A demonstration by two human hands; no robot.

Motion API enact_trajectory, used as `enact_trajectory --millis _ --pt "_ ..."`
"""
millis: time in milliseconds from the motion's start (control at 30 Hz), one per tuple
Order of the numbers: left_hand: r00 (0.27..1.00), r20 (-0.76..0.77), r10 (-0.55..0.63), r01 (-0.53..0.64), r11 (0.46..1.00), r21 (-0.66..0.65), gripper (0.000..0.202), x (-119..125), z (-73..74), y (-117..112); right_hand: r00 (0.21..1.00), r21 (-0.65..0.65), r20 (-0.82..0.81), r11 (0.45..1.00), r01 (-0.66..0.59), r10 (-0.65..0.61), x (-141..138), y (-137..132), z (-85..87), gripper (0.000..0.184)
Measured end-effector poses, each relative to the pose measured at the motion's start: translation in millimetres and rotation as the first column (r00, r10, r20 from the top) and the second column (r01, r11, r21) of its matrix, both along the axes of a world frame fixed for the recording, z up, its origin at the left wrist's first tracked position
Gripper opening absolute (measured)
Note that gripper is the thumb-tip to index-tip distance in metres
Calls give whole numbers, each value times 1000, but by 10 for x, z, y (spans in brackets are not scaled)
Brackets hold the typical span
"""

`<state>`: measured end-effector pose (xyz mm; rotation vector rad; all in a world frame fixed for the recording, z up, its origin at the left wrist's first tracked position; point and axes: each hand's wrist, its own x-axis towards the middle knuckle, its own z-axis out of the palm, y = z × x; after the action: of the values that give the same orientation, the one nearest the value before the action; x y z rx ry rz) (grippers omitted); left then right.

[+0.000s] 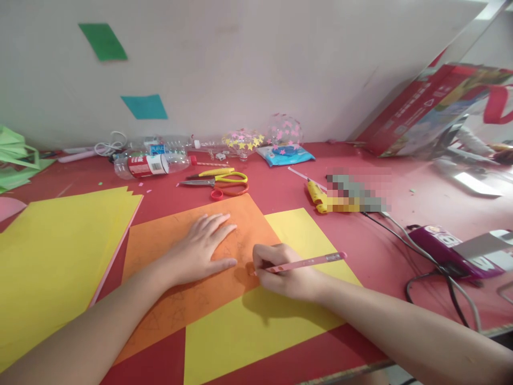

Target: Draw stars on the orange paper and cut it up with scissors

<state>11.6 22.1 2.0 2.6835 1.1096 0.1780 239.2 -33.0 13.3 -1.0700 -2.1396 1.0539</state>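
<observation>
Yellow sheet point(244, 334), orange paper point(251, 232), pencil point(308, 262) in right hand point(286, 280); blue label point(157, 149): "PURE".

Left fingers point(224, 233) lie spread; right fingers point(265, 252) curl.

One left hand point(206, 243) and one right hand point(286, 272), so two hands total lol. Just one pencil point(308, 263), one orange sheet point(160, 251), one loose yellow sheet point(256, 331), plus one yellow stack point(56, 251), though no way I can count what's in it. Scissors point(210, 182): a single pair. One glue gun point(316, 197), one blue packet point(286, 155), one purple box point(435, 248), one big bag point(433, 107). Paper patches up top make two: green patch point(103, 41), teal patch point(146, 107). Clear starry balls, also two: yellow-star ball point(242, 140), pink-star ball point(285, 131). Bottles? At least two, red-label bottle point(147, 166) and blue-label bottle point(157, 148), but they overlap too much for a firm number.
</observation>
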Motion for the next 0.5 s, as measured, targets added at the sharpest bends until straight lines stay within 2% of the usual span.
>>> enact_trajectory --millis 167,300,500 --pt "1000 -20 8 -8 1000 -5 67 -1 -4 2 998 -22 63 1000 15 -14 -41 -34 53 19" --pt "1000 -1 1 -1 1000 -10 66 -2 -6 8 996 11 89 1000 11 -12 -54 -35 60 20" --pt "1000 -8 6 -6 1000 -22 68 5 14 3 999 42 35 999 12 -13 -52 -30 35 18"
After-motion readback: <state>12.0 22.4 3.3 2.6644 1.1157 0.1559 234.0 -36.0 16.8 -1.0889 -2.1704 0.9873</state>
